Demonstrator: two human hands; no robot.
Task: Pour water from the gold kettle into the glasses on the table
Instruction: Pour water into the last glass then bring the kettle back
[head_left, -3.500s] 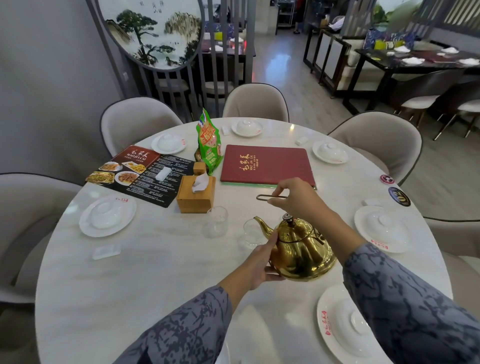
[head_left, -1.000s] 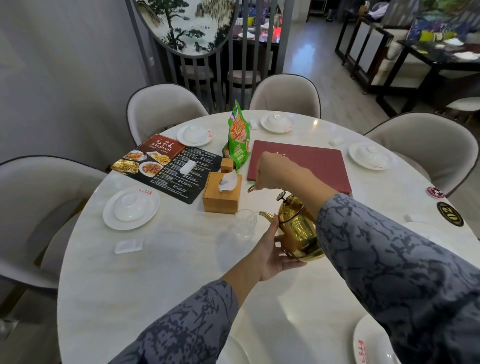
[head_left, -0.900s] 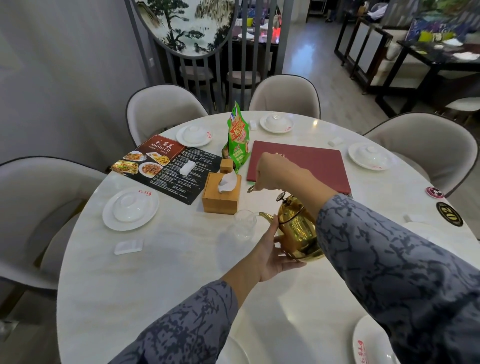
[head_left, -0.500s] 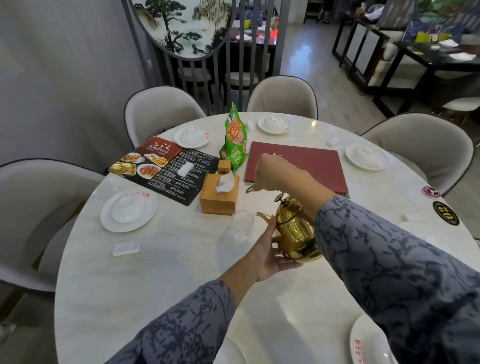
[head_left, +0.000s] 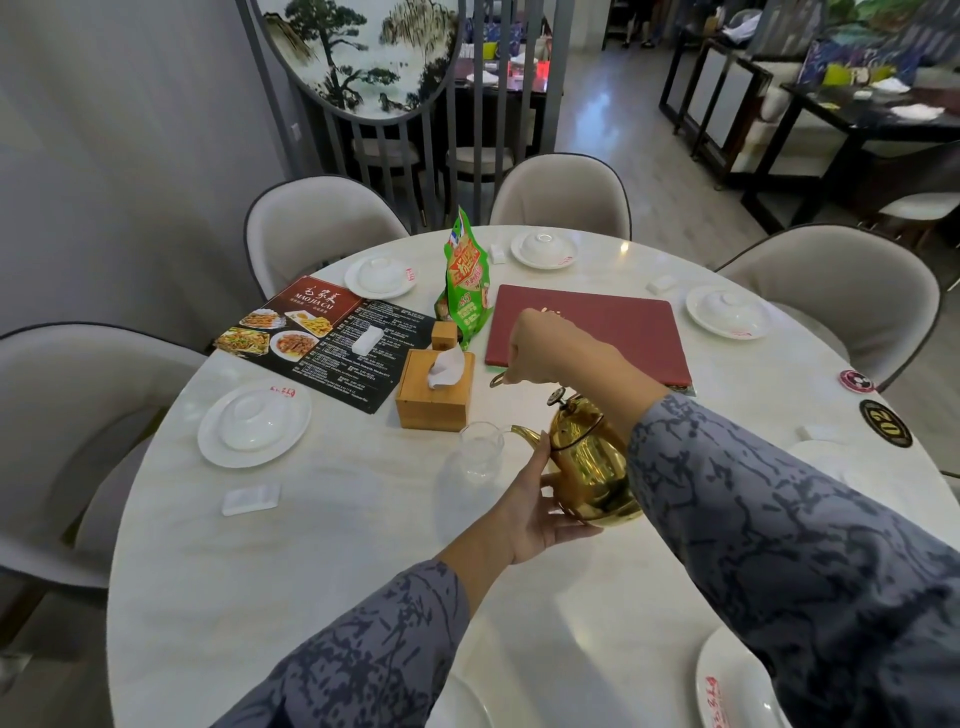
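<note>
Right hand (head_left: 540, 349) fisted at frame centre, forearm crossing from lower right; left hand (head_left: 530, 512) open, palm cupped upward below it.

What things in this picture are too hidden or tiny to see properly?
1. Second glass: none shows in the head view besides the one glass; the gold kettle and right sleeve may cover it.
2. Water level in that glass: clear glass, too faint.
3. Kettle handle: mostly inside the right hand.
4. Plate at bottom right: cut by the edge.
5. Black menu text: too small.
</note>
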